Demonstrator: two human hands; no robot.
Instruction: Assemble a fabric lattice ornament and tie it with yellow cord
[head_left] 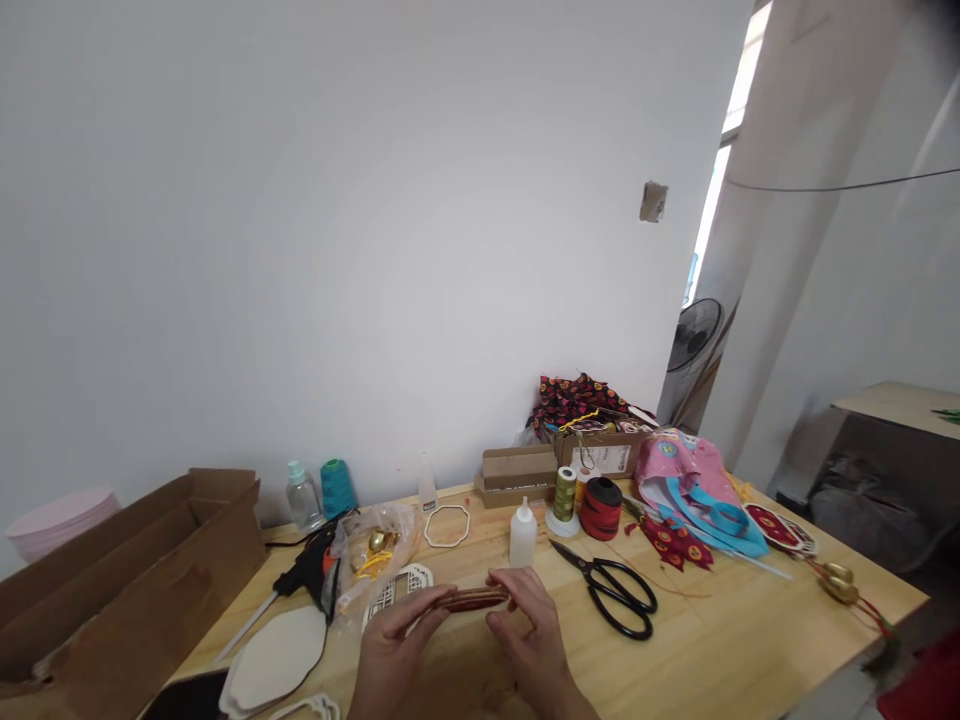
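Between my two hands is a thin, flat, layered piece (474,599) with red and tan edges, seen almost edge-on above the table. My left hand (397,640) pinches its left end between thumb and fingers. At the other end, my right hand (531,630) has its fingers closed on the piece. Its broad faces are hidden from this angle. Just beyond my right hand stands a white squeeze bottle (523,533) with a nozzle. Black-handled scissors (611,588) lie to the right. A pale cut-out lattice frame (401,588) lies behind my left hand.
On the left are a long cardboard box (142,590), a black glue gun (307,565), pale flat panels (277,655) and a plastic bag (375,550). Thread spools (601,508), pink-and-blue fabric (690,490) and a box of cloth (600,455) stand at the right, near the wall.
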